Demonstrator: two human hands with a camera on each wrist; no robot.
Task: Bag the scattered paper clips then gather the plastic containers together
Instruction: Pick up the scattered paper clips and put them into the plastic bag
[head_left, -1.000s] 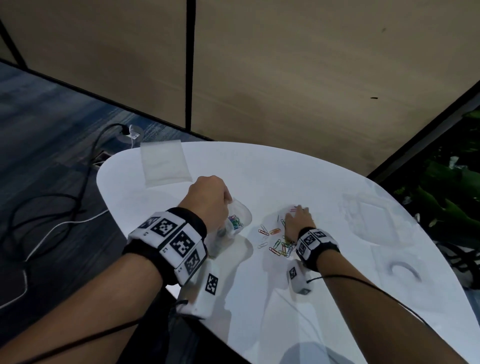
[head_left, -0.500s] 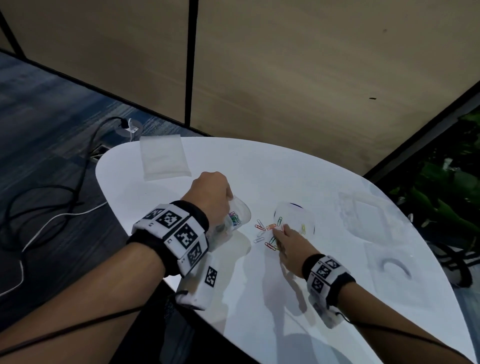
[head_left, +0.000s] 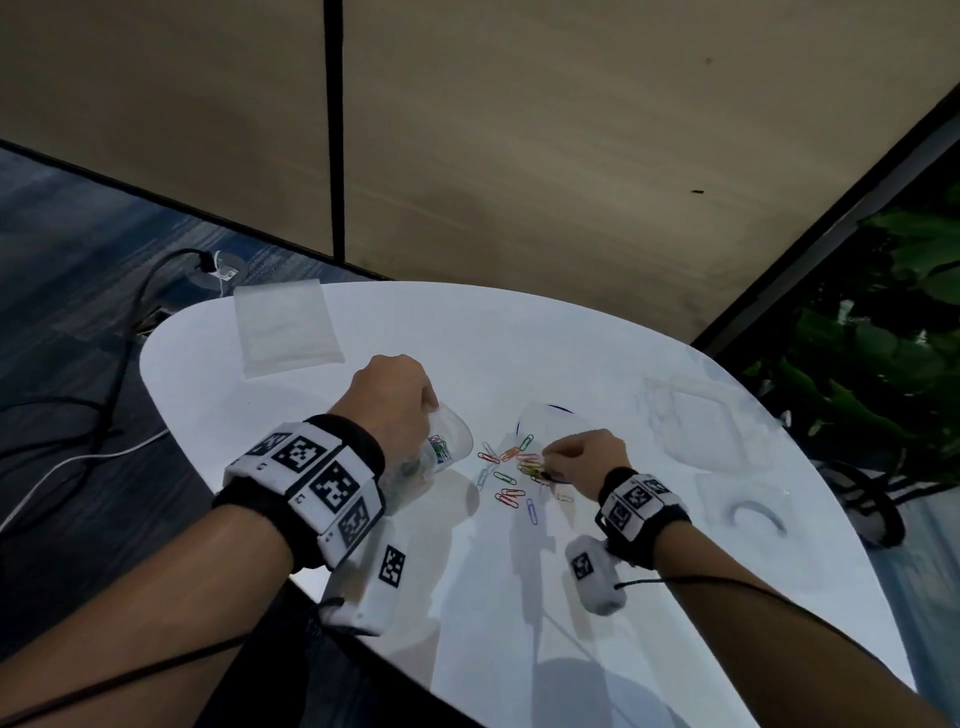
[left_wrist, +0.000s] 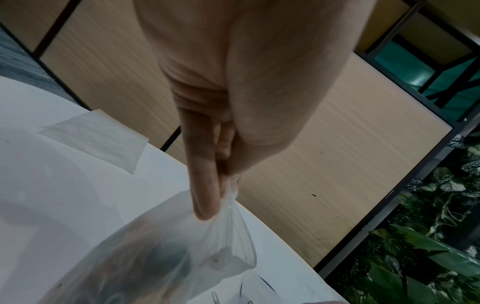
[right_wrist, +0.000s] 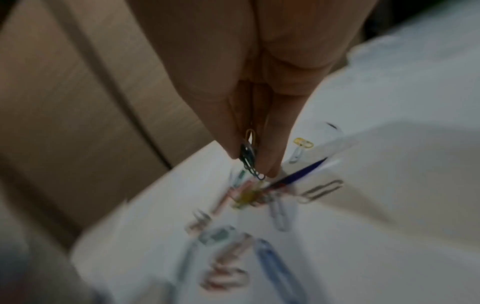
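My left hand (head_left: 392, 400) pinches the rim of a clear plastic bag (head_left: 441, 449) that holds several coloured paper clips; in the left wrist view the bag (left_wrist: 182, 257) hangs from the left hand (left_wrist: 221, 185). Several coloured paper clips (head_left: 511, 480) lie scattered on the white table (head_left: 467, 597) between my hands. My right hand (head_left: 576, 457) pinches a few clips (right_wrist: 249, 156) at the right side of the pile, just above the table. A clear round container with a blue rim (head_left: 545, 421) lies behind the clips. Two more clear plastic containers (head_left: 696, 415) (head_left: 748, 512) sit at the right.
A flat translucent pouch (head_left: 285, 327) lies at the table's far left. Cables (head_left: 78, 447) run over the dark carpet to the left. Wood wall panels stand behind the table, and green plants (head_left: 872, 364) stand beyond its right edge.
My right hand pulled back from the far side of the clip pile to its near right side and now pinches a few clips. The left hand has kept hold of the bag.
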